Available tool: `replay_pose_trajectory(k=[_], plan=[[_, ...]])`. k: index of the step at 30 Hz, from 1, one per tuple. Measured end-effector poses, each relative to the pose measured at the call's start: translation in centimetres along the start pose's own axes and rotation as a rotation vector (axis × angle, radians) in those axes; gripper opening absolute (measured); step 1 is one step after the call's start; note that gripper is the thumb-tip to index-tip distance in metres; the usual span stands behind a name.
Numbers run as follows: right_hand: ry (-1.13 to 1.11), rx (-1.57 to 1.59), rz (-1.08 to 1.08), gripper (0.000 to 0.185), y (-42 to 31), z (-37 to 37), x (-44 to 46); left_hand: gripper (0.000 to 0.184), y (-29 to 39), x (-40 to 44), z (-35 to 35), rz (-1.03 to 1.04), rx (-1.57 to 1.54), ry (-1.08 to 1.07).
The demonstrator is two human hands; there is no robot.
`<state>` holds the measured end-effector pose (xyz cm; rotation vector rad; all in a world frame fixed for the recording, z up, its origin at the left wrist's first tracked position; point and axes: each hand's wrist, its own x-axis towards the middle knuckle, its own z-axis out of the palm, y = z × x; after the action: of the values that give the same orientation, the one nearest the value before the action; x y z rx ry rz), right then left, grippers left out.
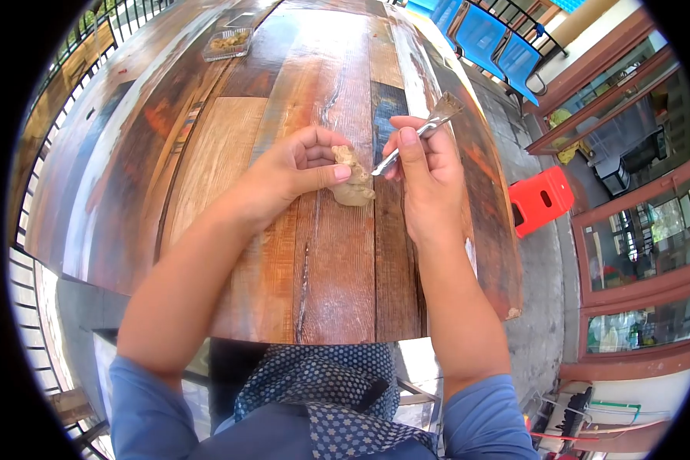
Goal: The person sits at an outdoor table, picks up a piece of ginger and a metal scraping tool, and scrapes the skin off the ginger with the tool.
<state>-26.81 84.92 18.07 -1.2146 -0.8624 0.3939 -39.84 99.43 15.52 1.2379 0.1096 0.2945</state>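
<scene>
work at a plank-patterned table point(230, 126), viewed from the head camera. the left hand point(295, 169) pinches a knobbly tan lump point(353, 192) between thumb and fingers, over the middle of the near part of the tabletop; whether the lump's underside rests on the wood cannot be told. the right hand point(431, 172) grips a brush point(440, 116) between thumb and curled fingers, its brown bristles tilted up toward the far right and its narrow pale end directed at the lump's right side, touching or nearly so. judged by this pose, the working of the surface is under way rather than complete. the lump has an uneven, bumpy upper part and a smoother near part, which suggests partial shaping or cleaning; how much remains cannot be read, and its material is uncertain. at the far left stands a clear container point(224, 55) with small brownish pieces point(231, 40), well apart from both hands.
</scene>
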Motion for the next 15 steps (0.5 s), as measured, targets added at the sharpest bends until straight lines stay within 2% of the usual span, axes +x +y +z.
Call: replay_pose_trajectory(k=[9,15], plan=[[-0.035,-0.079,-0.032,0.019,-0.37,0.57,-0.33,0.035,-0.17,0.00,0.15,0.007,0.015,-0.038],[-0.049,-0.170,-0.058,0.024,-0.33,0.77,-0.55,0.034,-0.38,0.05,0.44,0.014,-0.011,-0.064]])
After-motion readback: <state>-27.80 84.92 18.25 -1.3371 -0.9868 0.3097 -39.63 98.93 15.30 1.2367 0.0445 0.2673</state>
